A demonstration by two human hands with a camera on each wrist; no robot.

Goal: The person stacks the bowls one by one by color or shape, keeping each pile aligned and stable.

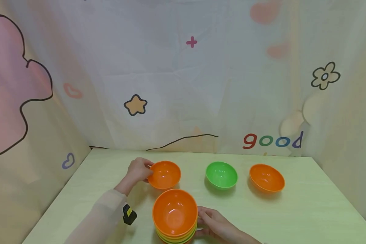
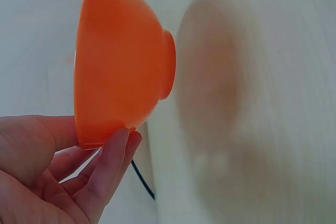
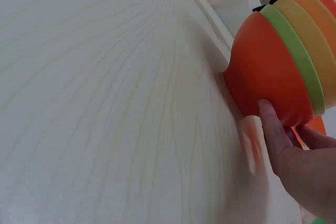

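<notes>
My left hand pinches the left rim of an orange bowl, thumb on one side and fingers on the other. In the left wrist view this bowl's foot hangs above the table, its shadow apart from it. Nearer to me is a stack of bowls, an orange one on top with yellow and green rims below. My right hand holds that stack at its right side. From the right wrist, fingers lie against the red-orange bottom bowl, whose base sits at the tabletop.
A green bowl stands right of the held bowl, and another orange bowl farther right. The pale table meets a printed curtain behind. A black device is on the left wrist.
</notes>
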